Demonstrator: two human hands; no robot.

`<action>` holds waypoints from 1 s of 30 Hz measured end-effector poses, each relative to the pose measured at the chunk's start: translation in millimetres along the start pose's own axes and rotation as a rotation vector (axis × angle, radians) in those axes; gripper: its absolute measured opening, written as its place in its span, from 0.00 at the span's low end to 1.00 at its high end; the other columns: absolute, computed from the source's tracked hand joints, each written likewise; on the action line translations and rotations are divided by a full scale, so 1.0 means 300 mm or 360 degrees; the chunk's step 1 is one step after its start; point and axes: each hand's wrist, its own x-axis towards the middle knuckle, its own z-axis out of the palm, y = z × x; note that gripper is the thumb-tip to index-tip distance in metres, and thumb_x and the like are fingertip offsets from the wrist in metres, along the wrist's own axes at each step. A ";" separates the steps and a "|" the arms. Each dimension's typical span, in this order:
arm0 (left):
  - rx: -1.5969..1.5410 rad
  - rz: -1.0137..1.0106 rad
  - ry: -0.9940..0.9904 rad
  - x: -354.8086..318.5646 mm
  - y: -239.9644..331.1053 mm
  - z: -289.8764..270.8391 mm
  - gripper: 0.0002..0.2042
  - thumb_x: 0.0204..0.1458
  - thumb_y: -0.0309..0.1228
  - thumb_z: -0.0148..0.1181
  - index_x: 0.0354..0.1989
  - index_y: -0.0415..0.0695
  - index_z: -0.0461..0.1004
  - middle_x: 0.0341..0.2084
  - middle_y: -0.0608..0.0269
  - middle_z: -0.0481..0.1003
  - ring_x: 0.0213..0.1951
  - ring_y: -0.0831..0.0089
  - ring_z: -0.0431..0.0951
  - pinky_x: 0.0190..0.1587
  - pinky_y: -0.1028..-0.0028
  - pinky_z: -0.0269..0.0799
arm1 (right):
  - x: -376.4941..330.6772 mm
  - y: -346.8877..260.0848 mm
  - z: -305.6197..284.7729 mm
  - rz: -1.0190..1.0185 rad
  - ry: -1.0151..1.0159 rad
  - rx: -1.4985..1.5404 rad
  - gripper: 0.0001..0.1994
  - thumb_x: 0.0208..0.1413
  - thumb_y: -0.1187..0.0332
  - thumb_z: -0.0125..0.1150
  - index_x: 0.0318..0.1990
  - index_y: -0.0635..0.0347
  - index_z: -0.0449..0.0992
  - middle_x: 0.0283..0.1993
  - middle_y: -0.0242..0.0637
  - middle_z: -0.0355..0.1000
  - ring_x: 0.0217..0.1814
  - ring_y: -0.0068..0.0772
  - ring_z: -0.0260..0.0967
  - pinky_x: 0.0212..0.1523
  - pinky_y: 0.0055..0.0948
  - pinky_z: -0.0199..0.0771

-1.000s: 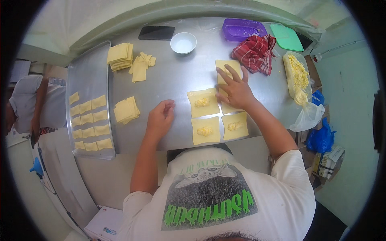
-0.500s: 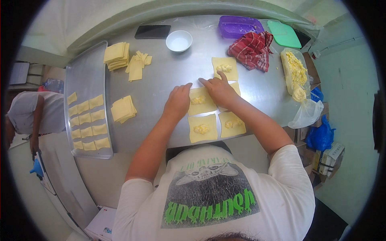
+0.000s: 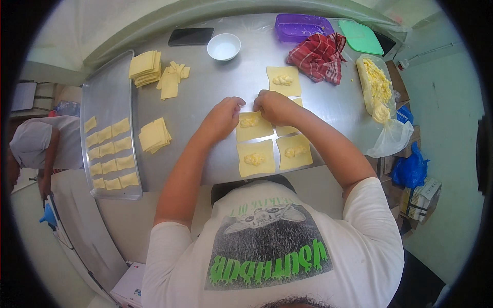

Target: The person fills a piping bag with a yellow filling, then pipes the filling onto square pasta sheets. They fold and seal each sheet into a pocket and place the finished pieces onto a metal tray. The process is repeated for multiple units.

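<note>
My left hand [image 3: 224, 118] and my right hand [image 3: 277, 108] face each other at the far edge of a filled dough square [image 3: 247, 134], both with curled fingers. Whatever their fingertips pinch is too small to make out. Clumps of pale yellow shredded filling lie on this square and on those around it. Closest to me are a front left dough square [image 3: 254, 169] and a front right dough square [image 3: 303, 160]. A far dough square [image 3: 283, 88] lies beyond my right hand, and another, under my right wrist, is mostly hidden.
On the left stands a metal tray [image 3: 134, 154] with rows of small folded pastries. Stacked dough sheets [image 3: 145, 64], dough offcuts [image 3: 169, 88], a phone [image 3: 191, 36], a white bowl [image 3: 224, 47], a purple container [image 3: 300, 31], a red cloth [image 3: 318, 59] and a filling tub [image 3: 376, 84] surround the work.
My fingers have curled in, and the right index finger is no longer stretched out. Both hands stay by the far edge of the same dough square. The whole view has shifted slightly.
</note>
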 end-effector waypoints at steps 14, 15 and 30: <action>0.0367 0.0721 0.0281 -0.195 -0.036 0.096 0.12 0.53 0.21 0.61 0.46 0.42 0.79 0.35 0.56 0.79 0.41 0.56 0.79 0.45 0.62 0.76 | -0.250 -0.016 0.134 -0.0698 0.0555 -0.0376 0.09 0.51 0.72 0.60 0.40 0.57 0.80 0.41 0.34 0.73 0.48 0.36 0.69 0.53 0.36 0.68; 0.0400 0.0774 0.0294 -0.205 -0.038 0.103 0.12 0.52 0.20 0.62 0.45 0.42 0.79 0.34 0.57 0.79 0.41 0.57 0.79 0.45 0.62 0.76 | -0.256 -0.014 0.146 -0.0731 0.0596 -0.0416 0.09 0.51 0.72 0.60 0.40 0.57 0.80 0.41 0.33 0.72 0.48 0.36 0.69 0.53 0.35 0.68; 0.0618 0.0819 0.0356 -0.269 -0.005 0.159 0.15 0.49 0.20 0.60 0.47 0.41 0.79 0.40 0.59 0.82 0.45 0.62 0.80 0.51 0.64 0.74 | -0.304 -0.024 0.208 -0.0719 0.0622 -0.0581 0.15 0.56 0.69 0.55 0.47 0.64 0.80 0.45 0.37 0.71 0.52 0.38 0.68 0.64 0.39 0.65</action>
